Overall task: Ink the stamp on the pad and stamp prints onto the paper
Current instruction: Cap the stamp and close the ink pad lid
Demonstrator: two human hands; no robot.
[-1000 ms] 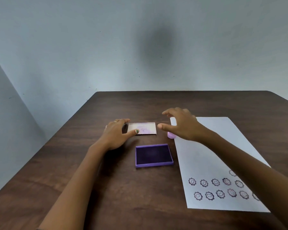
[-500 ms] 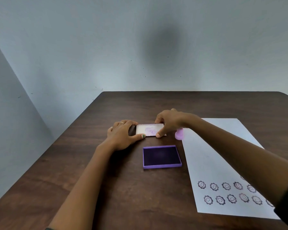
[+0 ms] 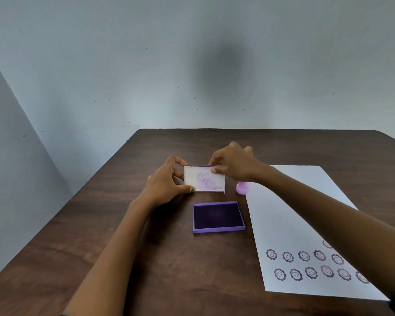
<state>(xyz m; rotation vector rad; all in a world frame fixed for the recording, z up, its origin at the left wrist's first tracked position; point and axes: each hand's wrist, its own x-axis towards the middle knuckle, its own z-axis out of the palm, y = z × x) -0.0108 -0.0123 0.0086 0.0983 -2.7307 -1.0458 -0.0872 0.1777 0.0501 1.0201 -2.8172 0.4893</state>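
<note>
The purple ink pad [image 3: 218,216] lies uncovered on the brown table [image 3: 146,258], its dark ink face up. Behind it, both hands hold the white ink-stained pad lid [image 3: 204,179] tilted up off the table. My left hand [image 3: 167,183] pinches the lid's left edge; my right hand [image 3: 234,164] pinches its top right corner. A small pink stamp [image 3: 242,188] stands alone at the left edge of the white paper [image 3: 294,213], under my right wrist. Two rows of smiley flower prints [image 3: 310,263] fill the paper's near end.
A pale wall rises just behind the table's far edge, and another wall runs along the left side. The paper's upper half is unprinted.
My right hand moved left from above the stamp and took the lid's corner. Both hands have lifted and tilted the lid up off the table.
</note>
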